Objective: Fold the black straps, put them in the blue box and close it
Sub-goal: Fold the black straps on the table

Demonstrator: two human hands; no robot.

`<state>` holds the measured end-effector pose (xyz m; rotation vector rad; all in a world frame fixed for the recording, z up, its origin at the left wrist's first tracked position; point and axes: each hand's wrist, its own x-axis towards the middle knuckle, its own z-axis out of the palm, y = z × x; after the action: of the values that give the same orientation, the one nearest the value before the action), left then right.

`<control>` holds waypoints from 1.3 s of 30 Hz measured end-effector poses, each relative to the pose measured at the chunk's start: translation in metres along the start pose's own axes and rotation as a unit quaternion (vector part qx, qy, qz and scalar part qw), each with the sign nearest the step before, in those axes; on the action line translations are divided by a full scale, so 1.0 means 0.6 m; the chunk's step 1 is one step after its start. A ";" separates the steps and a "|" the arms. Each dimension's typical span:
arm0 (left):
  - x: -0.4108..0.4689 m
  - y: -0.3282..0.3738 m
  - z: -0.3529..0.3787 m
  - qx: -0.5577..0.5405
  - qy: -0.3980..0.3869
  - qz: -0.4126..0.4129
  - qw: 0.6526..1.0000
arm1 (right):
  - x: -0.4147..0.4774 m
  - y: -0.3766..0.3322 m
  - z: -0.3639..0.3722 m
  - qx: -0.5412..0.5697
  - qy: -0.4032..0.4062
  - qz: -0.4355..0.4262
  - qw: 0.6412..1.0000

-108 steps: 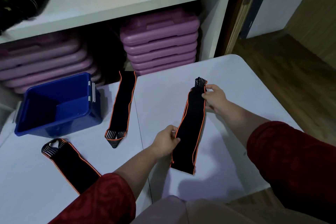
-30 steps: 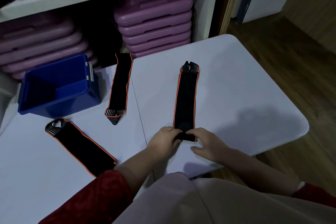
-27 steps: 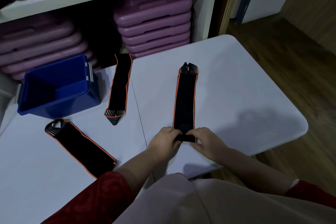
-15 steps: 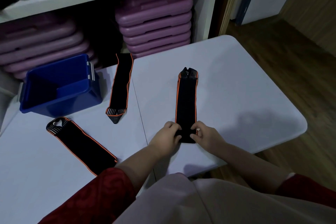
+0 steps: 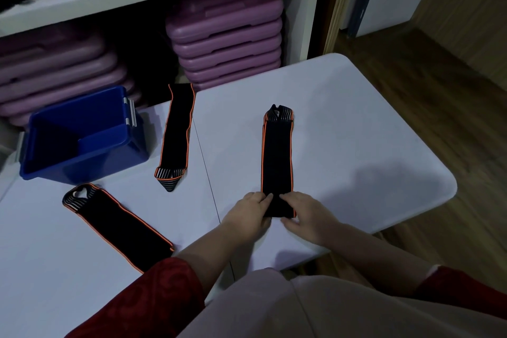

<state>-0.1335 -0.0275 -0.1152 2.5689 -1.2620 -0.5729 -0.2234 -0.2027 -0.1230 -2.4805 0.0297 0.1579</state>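
Here both hands [image 5: 277, 214] pinch the black strap's [image 5: 277, 156] near end.

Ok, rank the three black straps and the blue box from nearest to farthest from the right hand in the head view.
1. Right strap: the right hand is on its near end.
2. Middle strap: to the left, across the table seam.
3. Left strap: farther left, near the table's front.
4. Blue box: far left, at the back.

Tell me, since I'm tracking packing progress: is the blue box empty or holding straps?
Empty. The blue box stands open, only bare blue inside; all three straps lie on the table.
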 end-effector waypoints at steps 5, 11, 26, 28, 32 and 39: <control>0.005 -0.005 -0.014 -0.056 0.009 -0.033 0.998 | 0.003 0.009 -0.012 0.008 -0.009 0.028 1.000; 0.041 -0.014 -0.030 -0.107 0.010 -0.058 0.993 | 0.042 0.017 -0.033 0.033 0.026 0.066 0.997; 0.086 -0.040 -0.040 -0.026 -0.033 0.007 0.999 | 0.118 0.029 -0.068 -0.090 -0.064 0.075 0.991; 0.091 -0.042 -0.045 -0.017 -0.037 0.017 0.999 | 0.137 0.027 -0.081 -0.096 -0.091 0.073 0.989; 0.092 -0.048 -0.049 -0.029 -0.046 0.007 0.999 | 0.163 0.030 -0.099 -0.124 -0.151 0.047 0.980; 0.083 -0.044 -0.047 0.023 -0.030 0.029 0.999 | 0.111 0.039 -0.077 -0.075 -0.110 -0.017 0.991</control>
<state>-0.0749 -0.0506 -0.1118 2.5610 -1.3806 -0.6194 -0.1539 -0.2483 -0.1092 -2.5961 -0.1223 0.4326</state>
